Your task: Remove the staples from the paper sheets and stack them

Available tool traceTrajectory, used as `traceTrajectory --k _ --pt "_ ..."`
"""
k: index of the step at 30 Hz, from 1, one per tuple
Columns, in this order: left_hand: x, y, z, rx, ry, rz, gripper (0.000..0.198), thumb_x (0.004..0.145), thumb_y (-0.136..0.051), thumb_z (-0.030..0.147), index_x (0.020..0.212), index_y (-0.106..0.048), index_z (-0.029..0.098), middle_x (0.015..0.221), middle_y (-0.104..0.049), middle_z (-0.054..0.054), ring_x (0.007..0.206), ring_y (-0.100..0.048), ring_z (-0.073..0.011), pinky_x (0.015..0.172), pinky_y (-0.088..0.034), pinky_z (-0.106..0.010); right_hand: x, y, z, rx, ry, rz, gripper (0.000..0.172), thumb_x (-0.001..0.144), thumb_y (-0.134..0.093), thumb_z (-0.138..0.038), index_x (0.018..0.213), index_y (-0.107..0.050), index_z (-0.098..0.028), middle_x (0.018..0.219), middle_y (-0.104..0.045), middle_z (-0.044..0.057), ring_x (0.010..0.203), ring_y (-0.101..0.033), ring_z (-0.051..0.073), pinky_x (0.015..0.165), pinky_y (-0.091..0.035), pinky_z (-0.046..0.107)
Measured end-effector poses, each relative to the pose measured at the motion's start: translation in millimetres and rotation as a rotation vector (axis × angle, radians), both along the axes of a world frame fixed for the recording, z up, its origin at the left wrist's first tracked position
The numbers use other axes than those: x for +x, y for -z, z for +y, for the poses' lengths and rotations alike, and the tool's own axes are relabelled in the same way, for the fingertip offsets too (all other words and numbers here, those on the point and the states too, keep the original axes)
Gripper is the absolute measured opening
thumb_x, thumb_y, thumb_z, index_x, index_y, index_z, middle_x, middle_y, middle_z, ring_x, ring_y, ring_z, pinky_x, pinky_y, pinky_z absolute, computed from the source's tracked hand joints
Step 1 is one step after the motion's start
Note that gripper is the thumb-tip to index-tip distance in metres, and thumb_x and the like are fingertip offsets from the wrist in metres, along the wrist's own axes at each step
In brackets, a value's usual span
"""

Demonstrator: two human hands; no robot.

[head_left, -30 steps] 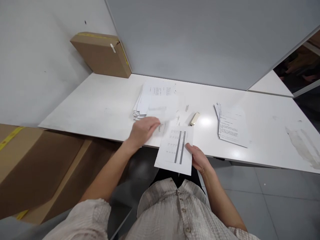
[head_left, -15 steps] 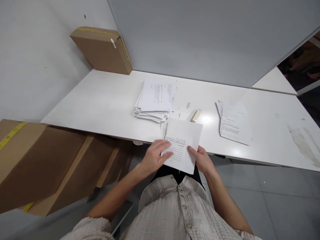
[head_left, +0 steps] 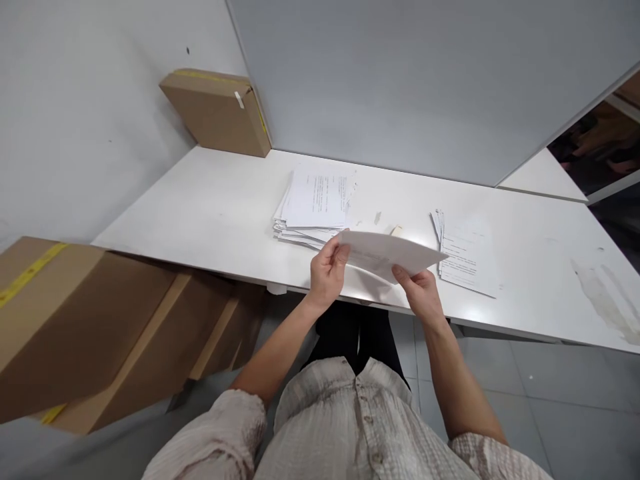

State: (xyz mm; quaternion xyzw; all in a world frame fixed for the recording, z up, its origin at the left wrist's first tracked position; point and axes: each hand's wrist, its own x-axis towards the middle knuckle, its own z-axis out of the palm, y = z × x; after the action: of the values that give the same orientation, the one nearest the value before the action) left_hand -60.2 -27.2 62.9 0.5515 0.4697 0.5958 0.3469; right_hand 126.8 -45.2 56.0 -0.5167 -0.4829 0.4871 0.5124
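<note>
Both my hands hold printed sheets of paper point(head_left: 387, 252) raised and tilted above the front edge of the white table point(head_left: 180, 220). My left hand point(head_left: 329, 270) is closed on their left corner. My right hand point(head_left: 421, 290) pinches the lower right edge, thumb on top. How many sheets I hold, I cannot tell. Behind my left hand lies a thick, uneven stack of printed paper point(head_left: 317, 200). To the right of my right hand is a smaller, fanned pile of printed sheets point(head_left: 467, 257). A small beige object point(head_left: 397, 231), mostly hidden, peeks out behind the held paper.
A cardboard box point(head_left: 217, 113) with yellow tape leans in the back left corner. A grey panel point(head_left: 390, 87) borders the table's rear edge. Large cardboard boxes point(head_left: 80, 320) stand at the lower left beside the table. Torn residue point(head_left: 605, 297) marks the right end of the tabletop.
The paper has been lifted from near my lap and tilted over the table. My left hand, earlier loosely spread over the sheets, now grips their left corner. The beige object has become mostly covered.
</note>
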Motion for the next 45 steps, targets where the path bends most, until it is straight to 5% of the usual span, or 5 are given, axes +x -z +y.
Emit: traceTrajectory --k 15,19,24,31,45 --pt "1.4 2.0 10.1 -0.076 0.036 0.031 0.03 0.088 -0.049 0.043 0.088 -0.067 0.019 0.074 -0.064 -0.001 0.075 -0.059 -0.0141 0.07 -0.048 -0.025 4.9 2.4 -1.8 -0.046 0.126 -0.15 0.03 0.073 -0.068 -0.04 0.091 -0.072 -0.017 0.093 -0.072 0.005 0.092 -0.064 0.025 0.08 -0.049 0.037" --pt "0.0 5.9 6.6 -0.19 0.114 -0.04 0.036 0.086 -0.053 0.042 0.109 -0.062 0.018 0.077 -0.065 -0.002 0.075 -0.06 -0.0141 0.07 -0.049 -0.025 13.5 3.4 -17.5 -0.187 0.104 -0.091 0.032 0.07 -0.07 -0.042 0.088 -0.071 -0.016 0.088 -0.073 0.007 0.084 -0.066 0.027 0.071 -0.052 0.036" --pt "1.5 38.8 -8.9 -0.447 0.293 0.032 0.059 0.083 -0.056 0.038 0.136 -0.039 0.017 0.079 -0.067 -0.001 0.071 -0.062 -0.0134 0.066 -0.05 -0.025 22.9 29.5 -47.4 -0.55 0.069 0.216 0.033 0.067 -0.073 -0.039 0.092 -0.07 -0.017 0.094 -0.072 0.009 0.084 -0.068 0.03 0.07 -0.056 0.04" --pt "23.9 47.2 -3.1 -0.51 0.317 0.282 0.02 0.079 -0.058 0.029 0.091 -0.071 0.019 0.089 -0.072 -0.005 0.079 -0.066 -0.0174 0.076 -0.052 -0.03 34.4 52.1 -63.7 -0.58 0.152 0.323 0.033 0.068 -0.074 -0.034 0.097 -0.068 -0.019 0.106 -0.07 0.008 0.093 -0.066 0.029 0.079 -0.056 0.041" --pt "46.9 52.3 24.8 -0.516 0.348 0.285 0.018 0.079 -0.059 0.025 0.088 -0.073 0.02 0.09 -0.072 -0.004 0.083 -0.066 -0.0177 0.075 -0.053 -0.029 39.5 50.3 -55.3 -0.575 0.224 0.273 0.035 0.066 -0.075 -0.037 0.095 -0.067 -0.02 0.101 -0.071 0.009 0.09 -0.066 0.028 0.077 -0.056 0.041"
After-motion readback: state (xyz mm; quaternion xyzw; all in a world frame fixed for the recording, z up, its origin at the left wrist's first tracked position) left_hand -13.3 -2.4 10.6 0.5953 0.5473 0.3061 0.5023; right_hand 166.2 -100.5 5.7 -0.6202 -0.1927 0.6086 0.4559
